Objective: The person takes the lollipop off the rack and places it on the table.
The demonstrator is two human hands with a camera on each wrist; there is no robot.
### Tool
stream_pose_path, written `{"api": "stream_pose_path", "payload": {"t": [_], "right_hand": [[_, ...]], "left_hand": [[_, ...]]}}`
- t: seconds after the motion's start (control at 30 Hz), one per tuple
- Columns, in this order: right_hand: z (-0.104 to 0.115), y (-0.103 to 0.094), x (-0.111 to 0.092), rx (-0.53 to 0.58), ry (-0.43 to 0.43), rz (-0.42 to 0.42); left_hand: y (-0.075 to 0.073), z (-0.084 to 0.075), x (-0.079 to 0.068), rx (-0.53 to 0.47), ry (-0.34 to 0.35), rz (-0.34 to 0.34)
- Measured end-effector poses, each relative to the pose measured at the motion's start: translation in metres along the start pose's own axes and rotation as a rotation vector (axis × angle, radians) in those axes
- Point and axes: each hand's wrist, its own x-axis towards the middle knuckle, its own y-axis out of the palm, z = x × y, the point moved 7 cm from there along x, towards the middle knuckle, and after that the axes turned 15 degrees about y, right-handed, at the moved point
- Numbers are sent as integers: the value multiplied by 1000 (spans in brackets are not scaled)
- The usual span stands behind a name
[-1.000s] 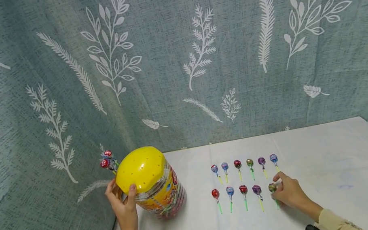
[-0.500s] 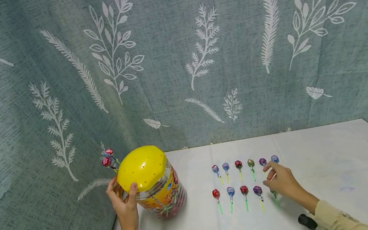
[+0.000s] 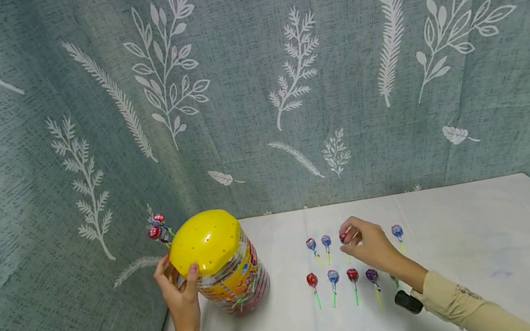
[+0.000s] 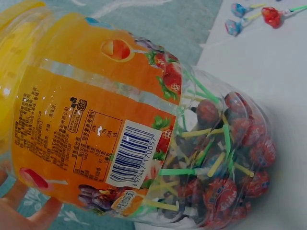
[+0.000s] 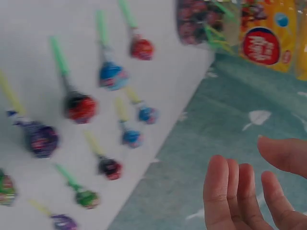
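A clear plastic jar (image 3: 243,284) with a yellow lid (image 3: 204,242) leans tilted on the left of the table. My left hand (image 3: 183,304) grips it at the lid. Lollipops with red and dark wrappers fill the jar's lower part in the left wrist view. Behind the lid, a few lollipops (image 3: 155,231) stick up. My right hand (image 3: 377,246) hovers at the back row of lollipops, fingers loosely bent. In the head view, its fingertips overlap a dark red lollipop (image 3: 343,238); the right wrist view shows nothing between thumb and fingers.
Lollipops lie in two rows mid-table, including a red one (image 3: 312,279) at the front left and a blue one (image 3: 397,231) at the back right. The white table (image 3: 475,270) meets a green leaf-patterned curtain (image 3: 238,75) behind and at the left.
My right hand has let go of the green lollipop at the front row's right end and moved left over the back row. The left hand and jar have stayed put.
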Motion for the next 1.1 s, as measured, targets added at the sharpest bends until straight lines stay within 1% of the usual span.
{"api": "stream_pose_path", "payload": {"t": [0.17,0.43,0.63,0.83,1.1], "right_hand": [[30,8,8,43,-56,30],[76,21,17,69,-138,83],[104,32,23,92,-186,117],[133,44,31,114,-226,132],[169,67,38,122,-331,155]], "left_hand": [[0,0,0,-23,-2,-2],[0,-1,0,-15,-7,2],[0,-1,0,-31,1,-5],[-1,-1,-1,-9,5,-1],[-1,-1,-1,-8,11,-6]]}}
